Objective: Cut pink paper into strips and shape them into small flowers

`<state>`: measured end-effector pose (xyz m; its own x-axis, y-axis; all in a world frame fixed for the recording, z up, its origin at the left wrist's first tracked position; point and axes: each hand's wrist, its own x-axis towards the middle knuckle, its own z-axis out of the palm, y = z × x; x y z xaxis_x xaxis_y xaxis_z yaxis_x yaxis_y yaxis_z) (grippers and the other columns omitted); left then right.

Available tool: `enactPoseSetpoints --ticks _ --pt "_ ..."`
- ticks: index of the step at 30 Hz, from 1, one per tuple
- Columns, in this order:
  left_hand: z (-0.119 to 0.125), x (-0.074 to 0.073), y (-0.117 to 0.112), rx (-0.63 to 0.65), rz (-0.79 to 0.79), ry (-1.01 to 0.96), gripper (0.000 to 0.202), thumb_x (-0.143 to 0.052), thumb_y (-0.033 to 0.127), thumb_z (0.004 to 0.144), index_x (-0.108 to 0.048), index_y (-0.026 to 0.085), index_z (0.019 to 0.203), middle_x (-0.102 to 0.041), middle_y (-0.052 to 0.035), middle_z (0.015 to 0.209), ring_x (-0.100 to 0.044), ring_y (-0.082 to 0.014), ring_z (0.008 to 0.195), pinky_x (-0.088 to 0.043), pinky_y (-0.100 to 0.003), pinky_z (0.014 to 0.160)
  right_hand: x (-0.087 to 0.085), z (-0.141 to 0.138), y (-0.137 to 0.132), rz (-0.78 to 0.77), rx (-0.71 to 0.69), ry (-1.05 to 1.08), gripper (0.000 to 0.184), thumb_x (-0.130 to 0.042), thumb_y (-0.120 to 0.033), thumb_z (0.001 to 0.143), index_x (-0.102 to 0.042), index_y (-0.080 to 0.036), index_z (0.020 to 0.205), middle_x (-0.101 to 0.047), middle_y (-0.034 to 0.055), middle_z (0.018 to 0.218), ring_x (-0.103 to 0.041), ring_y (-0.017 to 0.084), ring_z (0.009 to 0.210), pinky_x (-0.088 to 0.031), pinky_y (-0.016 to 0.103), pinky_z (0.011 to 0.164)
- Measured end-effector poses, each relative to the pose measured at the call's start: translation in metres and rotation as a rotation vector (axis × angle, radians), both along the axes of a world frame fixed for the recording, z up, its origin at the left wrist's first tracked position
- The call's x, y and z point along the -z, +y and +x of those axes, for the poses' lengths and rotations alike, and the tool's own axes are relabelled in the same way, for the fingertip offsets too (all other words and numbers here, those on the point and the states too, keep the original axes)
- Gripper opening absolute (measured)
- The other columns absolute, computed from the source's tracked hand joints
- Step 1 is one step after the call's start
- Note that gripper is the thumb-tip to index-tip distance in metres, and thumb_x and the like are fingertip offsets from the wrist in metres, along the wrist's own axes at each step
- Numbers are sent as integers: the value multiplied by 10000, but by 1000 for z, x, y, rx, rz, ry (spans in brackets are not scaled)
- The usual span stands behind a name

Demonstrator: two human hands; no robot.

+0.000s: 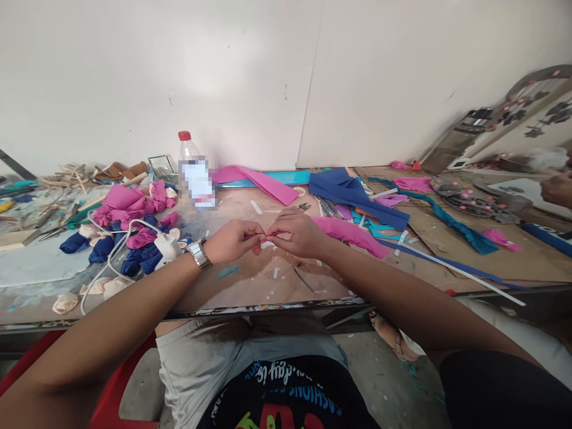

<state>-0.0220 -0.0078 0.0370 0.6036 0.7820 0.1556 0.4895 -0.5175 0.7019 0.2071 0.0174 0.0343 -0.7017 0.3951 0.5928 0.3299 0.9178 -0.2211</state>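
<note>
My left hand (235,239), with a metal watch on the wrist, and my right hand (299,232) meet over the middle of the worktable (250,280). Both are closed in a pinch on a narrow pink strip (353,232) of foam or fabric. The strip trails off to the right behind my right hand. Only a small folded bit of pink shows between the fingertips.
At the left lie pink and blue rolled flowers (127,208), cream ones (65,302), a white glue gun (167,245) with its cord, and a plastic bottle (194,173). Blue sheet (348,190), pink sheet (268,182) and teal strips lie behind. Another person's hand (556,189) shows at far right.
</note>
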Motion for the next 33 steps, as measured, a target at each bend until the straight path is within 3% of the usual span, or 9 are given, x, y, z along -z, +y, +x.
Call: enactPoseSetpoints --ticks 3,10,20,33 --pt "1 -3 -3 -19 152 73 287 -520 369 981 -711 206 842 -764 3 781 -656 -134 667 -441 -249 674 0 0 0 -13 -6 -17 177 -637 -339 949 -741 -215 879 -750 36 790 -648 188 754 -425 363 842" --pt "2 -1 -5 -44 341 194 277 -470 327 1007 -698 216 898 -754 -5 808 -657 -157 701 -412 -268 686 1 -1 0 -62 60 -8 151 -650 -313 935 -723 -210 853 -755 32 827 -634 210 842 -413 370 865" --pt "2 1 -3 -45 386 215 308 -448 368 1027 -696 216 928 -755 -13 846 -650 -162 711 -387 -277 678 3 -4 -2 -233 91 -24 150 -615 -297 924 -670 -190 834 -721 41 843 -595 218 875 -406 365 866" --pt "3 5 -3 -88 399 158 185 -547 285 961 -702 201 905 -727 -3 792 -610 -145 679 -361 -266 650 4 -3 0 -230 98 -10 124 -642 -295 914 -685 -193 858 -723 36 845 -597 208 862 -405 339 835"
